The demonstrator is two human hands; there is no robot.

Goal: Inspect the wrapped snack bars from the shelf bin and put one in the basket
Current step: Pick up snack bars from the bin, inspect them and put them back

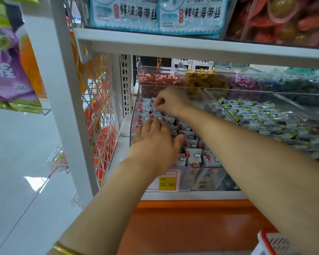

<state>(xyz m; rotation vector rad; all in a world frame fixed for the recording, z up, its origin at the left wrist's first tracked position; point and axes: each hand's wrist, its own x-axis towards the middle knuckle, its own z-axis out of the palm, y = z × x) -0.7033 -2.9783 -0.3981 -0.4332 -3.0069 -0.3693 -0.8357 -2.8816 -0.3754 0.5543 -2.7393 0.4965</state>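
A clear plastic bin (134, 115) on the lower shelf holds several small grey wrapped snack bars (194, 156) with cloud prints and red marks. My left hand (155, 144) lies flat on the bars at the bin's left side, fingers straight. Deeper in the bin, my right hand (170, 102) has its fingers curled and pinches the edge of a wrapper at the fingertips. The basket (271, 242), white with a red rim, shows only as a corner at the bottom right.
A neighbouring clear bin (265, 116) of grey and yellow packets sits to the right. Bins of red, yellow and purple sweets stand behind. A shelf board (191, 45) hangs low overhead. A yellow price tag (167, 184) reads 15.80. A white wire rack (98, 107) flanks the left.
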